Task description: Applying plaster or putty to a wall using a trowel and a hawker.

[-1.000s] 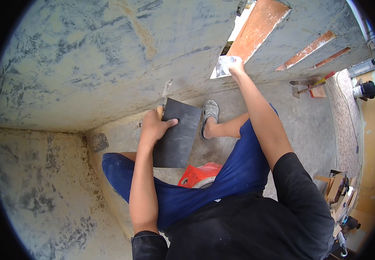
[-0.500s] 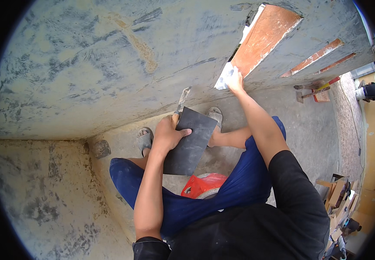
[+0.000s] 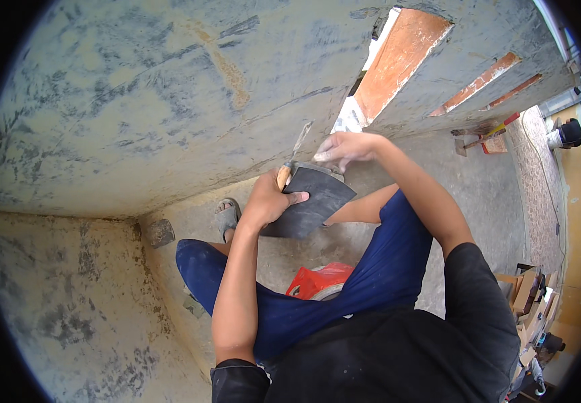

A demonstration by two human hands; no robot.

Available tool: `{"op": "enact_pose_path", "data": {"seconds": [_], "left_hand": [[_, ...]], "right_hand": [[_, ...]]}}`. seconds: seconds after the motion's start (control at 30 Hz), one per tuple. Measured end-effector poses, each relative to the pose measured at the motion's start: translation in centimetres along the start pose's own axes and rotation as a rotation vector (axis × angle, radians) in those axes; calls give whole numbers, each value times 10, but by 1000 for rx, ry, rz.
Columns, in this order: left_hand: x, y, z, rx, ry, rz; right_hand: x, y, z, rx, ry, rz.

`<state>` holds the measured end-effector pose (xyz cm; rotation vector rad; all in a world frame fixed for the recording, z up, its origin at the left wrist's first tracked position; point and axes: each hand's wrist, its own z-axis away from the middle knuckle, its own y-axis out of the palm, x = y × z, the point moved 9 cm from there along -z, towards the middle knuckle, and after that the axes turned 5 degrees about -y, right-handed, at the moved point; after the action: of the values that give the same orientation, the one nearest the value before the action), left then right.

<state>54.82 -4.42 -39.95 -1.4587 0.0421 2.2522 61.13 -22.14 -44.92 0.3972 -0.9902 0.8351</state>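
Observation:
My left hand (image 3: 270,201) grips a dark grey, slightly bent sheet (image 3: 314,201) and a putty knife with a wooden handle (image 3: 284,176), its streaked blade pointing up. My right hand (image 3: 344,149), with whitish fingertips, hovers at the sheet's top edge, fingers curled but apart; I cannot tell whether it touches the sheet. Above it, white crumpled material (image 3: 351,115) sits at the lower end of an opening showing an orange-brown surface (image 3: 401,60) in the grey plastered wall (image 3: 122,94).
My bent legs straddle a red object (image 3: 317,275) on the concrete floor (image 3: 478,201). Long-handled tools (image 3: 485,138) lie at the wall's base on the right. Boards and clutter (image 3: 532,302) are at lower right, a black-and-white container (image 3: 566,134) at far right. Another wall (image 3: 62,289) bounds the left.
My right hand has left the white material in the opening and come down to the sheet's top edge. The sheet in my left hand has tilted and bent, and shifted right.

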Motion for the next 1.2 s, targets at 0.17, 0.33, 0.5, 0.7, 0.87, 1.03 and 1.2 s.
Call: {"op": "enact_pose_path", "data": {"seconds": [0.17, 0.33, 0.5, 0.7, 0.87, 1.03, 1.2], "left_hand": [[-1, 5, 2, 29, 92, -12], [10, 4, 2, 27, 73, -36], [12, -4, -2, -116, 58, -225], [21, -39, -5, -297, 1, -336], [34, -66, 1, -438, -73, -313], [43, -63, -4, -405, -104, -260], [50, -72, 8, -409, -148, -247]], "right_hand": [[5, 45, 15, 112, -120, -334], [7, 40, 17, 69, -239, -279], [-12, 23, 14, -11, -232, -282], [-75, -92, 42, -634, -7, -228], [-122, -153, 46, -1240, -93, -537], [-179, -176, 37, -1496, 17, -816], [-182, -174, 29, -1553, 153, -727]]}}
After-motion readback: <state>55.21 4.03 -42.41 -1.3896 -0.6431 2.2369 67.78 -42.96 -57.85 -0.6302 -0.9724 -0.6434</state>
